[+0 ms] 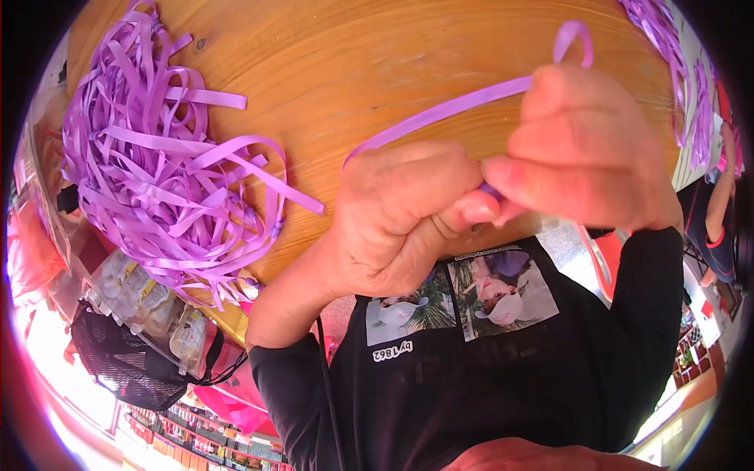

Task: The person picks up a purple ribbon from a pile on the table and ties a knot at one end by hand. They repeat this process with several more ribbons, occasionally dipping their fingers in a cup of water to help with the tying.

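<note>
Both of my hands are closed and meet above the table's near edge. My left hand pinches a purple ribbon between thumb and fingers. Curled over the same ribbon, my right hand has its thumb against the left fingertips. A small purple bit shows between the two hands, mostly hidden by the fingers. From behind the left hand the ribbon arcs up to the right hand, and a loop of it stands above the right knuckles. A large tangled pile of purple ribbons lies left of my left hand.
The wooden table spans the far side. More purple ribbons hang at the far right edge. Clear plastic packets and a black mesh bag are at the left, below the table edge. Another person's arm shows at far right.
</note>
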A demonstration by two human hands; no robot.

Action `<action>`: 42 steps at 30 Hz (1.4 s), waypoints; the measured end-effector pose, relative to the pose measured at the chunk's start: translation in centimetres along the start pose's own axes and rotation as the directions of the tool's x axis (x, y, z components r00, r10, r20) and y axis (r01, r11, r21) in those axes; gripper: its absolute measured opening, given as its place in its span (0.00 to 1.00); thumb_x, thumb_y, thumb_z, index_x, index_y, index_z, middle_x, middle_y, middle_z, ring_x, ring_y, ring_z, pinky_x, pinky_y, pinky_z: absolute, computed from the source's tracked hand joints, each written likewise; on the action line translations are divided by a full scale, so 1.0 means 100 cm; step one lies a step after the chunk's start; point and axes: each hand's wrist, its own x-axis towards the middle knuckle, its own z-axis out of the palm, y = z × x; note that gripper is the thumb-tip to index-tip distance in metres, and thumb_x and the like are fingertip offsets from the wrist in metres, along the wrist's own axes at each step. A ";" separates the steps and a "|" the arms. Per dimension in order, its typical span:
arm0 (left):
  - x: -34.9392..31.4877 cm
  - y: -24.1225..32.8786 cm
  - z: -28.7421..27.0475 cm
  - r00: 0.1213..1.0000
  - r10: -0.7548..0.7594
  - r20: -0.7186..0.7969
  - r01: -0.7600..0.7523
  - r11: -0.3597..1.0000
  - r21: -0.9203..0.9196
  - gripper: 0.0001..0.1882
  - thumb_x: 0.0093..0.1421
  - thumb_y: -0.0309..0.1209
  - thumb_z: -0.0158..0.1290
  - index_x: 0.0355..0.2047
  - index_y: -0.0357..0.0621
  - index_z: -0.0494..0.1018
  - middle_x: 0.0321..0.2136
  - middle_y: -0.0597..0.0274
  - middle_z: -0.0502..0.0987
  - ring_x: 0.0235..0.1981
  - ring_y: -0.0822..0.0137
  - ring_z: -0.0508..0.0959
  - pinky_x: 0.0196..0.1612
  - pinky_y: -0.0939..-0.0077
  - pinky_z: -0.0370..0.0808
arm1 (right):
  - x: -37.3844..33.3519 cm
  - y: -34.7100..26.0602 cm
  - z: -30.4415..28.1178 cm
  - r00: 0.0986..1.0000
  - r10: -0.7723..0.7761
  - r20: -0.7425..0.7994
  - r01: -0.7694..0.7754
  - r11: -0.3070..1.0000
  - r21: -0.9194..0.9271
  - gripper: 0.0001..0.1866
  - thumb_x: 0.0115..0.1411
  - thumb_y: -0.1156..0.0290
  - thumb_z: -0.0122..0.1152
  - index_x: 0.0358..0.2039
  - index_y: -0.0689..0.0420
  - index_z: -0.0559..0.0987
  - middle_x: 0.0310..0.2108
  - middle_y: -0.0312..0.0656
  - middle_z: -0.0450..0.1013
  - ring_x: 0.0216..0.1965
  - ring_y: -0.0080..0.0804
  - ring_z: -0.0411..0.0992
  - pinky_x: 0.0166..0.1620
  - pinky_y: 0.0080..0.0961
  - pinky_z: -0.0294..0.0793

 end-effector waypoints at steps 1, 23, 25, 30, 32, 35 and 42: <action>0.001 -0.001 -0.001 1.000 -0.005 -0.001 0.005 1.000 0.009 0.07 0.58 0.29 0.54 0.26 0.39 0.73 0.18 0.60 0.70 0.19 0.62 0.71 0.21 0.74 0.66 | -0.001 0.002 0.000 0.997 0.082 -0.014 -0.082 0.996 0.036 0.18 0.40 0.69 0.71 0.29 0.66 0.77 0.20 0.40 0.69 0.18 0.28 0.63 0.19 0.23 0.57; 0.008 -0.001 -0.028 0.830 0.422 -0.365 -0.176 0.818 0.547 0.14 0.62 0.33 0.48 0.43 0.35 0.72 0.31 0.57 0.71 0.33 0.65 0.71 0.40 0.76 0.67 | -0.001 -0.024 -0.024 0.903 0.416 -0.105 -0.420 0.908 -0.012 0.10 0.49 0.79 0.65 0.34 0.63 0.77 0.30 0.41 0.73 0.29 0.30 0.72 0.30 0.24 0.68; 0.006 0.006 -0.029 0.807 0.417 -0.419 -0.161 0.837 0.522 0.13 0.62 0.32 0.48 0.42 0.35 0.73 0.30 0.58 0.71 0.32 0.67 0.71 0.39 0.77 0.67 | -0.011 -0.038 -0.037 0.665 0.706 -0.242 -0.639 0.706 0.306 0.09 0.53 0.83 0.60 0.36 0.63 0.76 0.32 0.42 0.74 0.33 0.27 0.73 0.33 0.23 0.71; 0.003 0.007 -0.023 0.843 0.312 -0.439 -0.085 0.882 0.464 0.08 0.62 0.26 0.48 0.34 0.35 0.75 0.22 0.64 0.70 0.26 0.74 0.68 0.32 0.81 0.65 | -0.059 -0.058 -0.120 0.424 0.661 -0.619 -0.517 0.738 0.434 0.10 0.59 0.79 0.54 0.41 0.64 0.75 0.37 0.41 0.73 0.34 0.23 0.71 0.38 0.20 0.71; 0.004 0.005 -0.019 0.865 0.308 -0.395 -0.103 0.881 0.461 0.08 0.62 0.27 0.48 0.34 0.35 0.75 0.22 0.65 0.70 0.25 0.75 0.68 0.31 0.82 0.64 | -0.087 -0.073 -0.175 0.350 0.574 -0.740 -0.392 0.807 0.442 0.11 0.60 0.78 0.53 0.43 0.66 0.74 0.37 0.41 0.73 0.33 0.23 0.70 0.38 0.18 0.69; 0.002 0.001 -0.015 0.900 0.280 -0.335 -0.087 0.867 0.491 0.08 0.63 0.27 0.48 0.33 0.34 0.74 0.22 0.66 0.69 0.25 0.77 0.68 0.30 0.85 0.64 | -0.119 -0.089 -0.240 0.328 0.443 -0.834 -0.336 0.880 0.336 0.11 0.60 0.78 0.53 0.43 0.67 0.74 0.36 0.42 0.74 0.33 0.22 0.70 0.38 0.16 0.68; 0.005 -0.003 -0.012 0.904 0.356 -0.239 -0.123 0.749 0.651 0.02 0.57 0.24 0.53 0.30 0.37 0.75 0.19 0.58 0.69 0.20 0.67 0.69 0.24 0.78 0.65 | -0.149 -0.045 -0.290 0.223 0.077 -0.972 -0.736 0.667 -0.117 0.14 0.55 0.73 0.62 0.42 0.62 0.78 0.37 0.37 0.76 0.36 0.19 0.71 0.40 0.13 0.67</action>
